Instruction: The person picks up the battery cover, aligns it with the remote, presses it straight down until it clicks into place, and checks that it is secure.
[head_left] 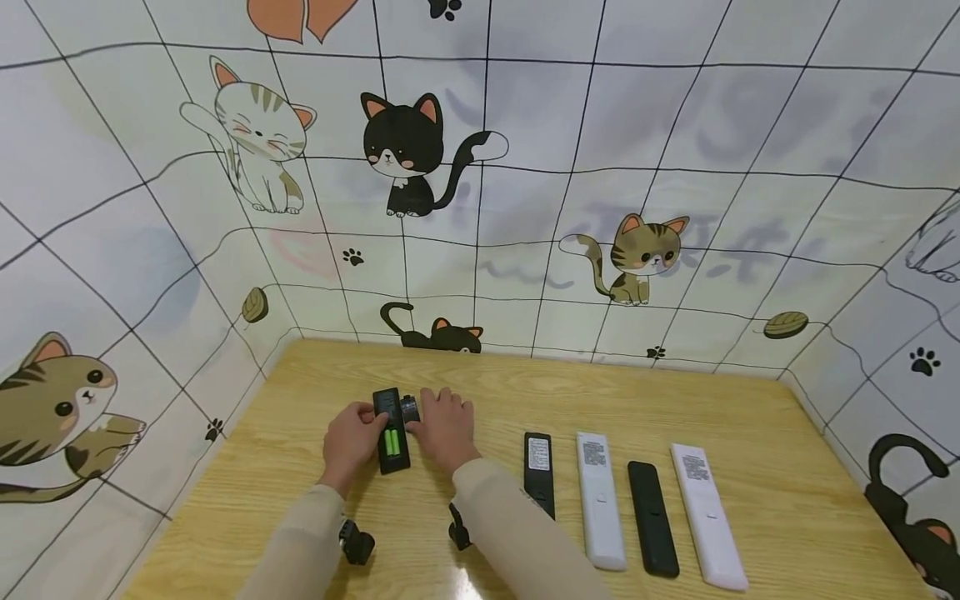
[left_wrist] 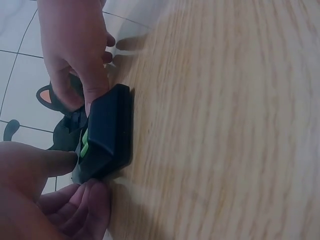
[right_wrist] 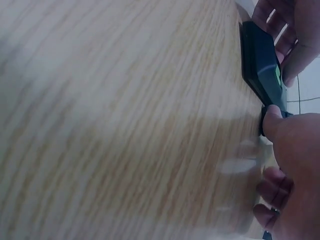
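A black remote control [head_left: 387, 417] lies on the table with its battery bay uncovered and green batteries [head_left: 392, 442] inside. My left hand [head_left: 351, 442] grips its left edge, thumb on top and fingers curled at the side, as the left wrist view shows. Just right of the remote is a small dark battery cover [head_left: 409, 409]. Thumb and index finger of my right hand [head_left: 447, 429] pinch this cover close beside the remote. In the right wrist view the thumb [right_wrist: 272, 120] lies on the dark piece, and the other fingers are loosely bent.
To the right, a black remote with a white label [head_left: 538, 467], a white remote [head_left: 600, 500], another black remote [head_left: 652, 517] and another white remote [head_left: 708, 517] lie in a row on the wooden table [head_left: 480, 375]. Cat-printed cloth walls [head_left: 525, 208] surround the table.
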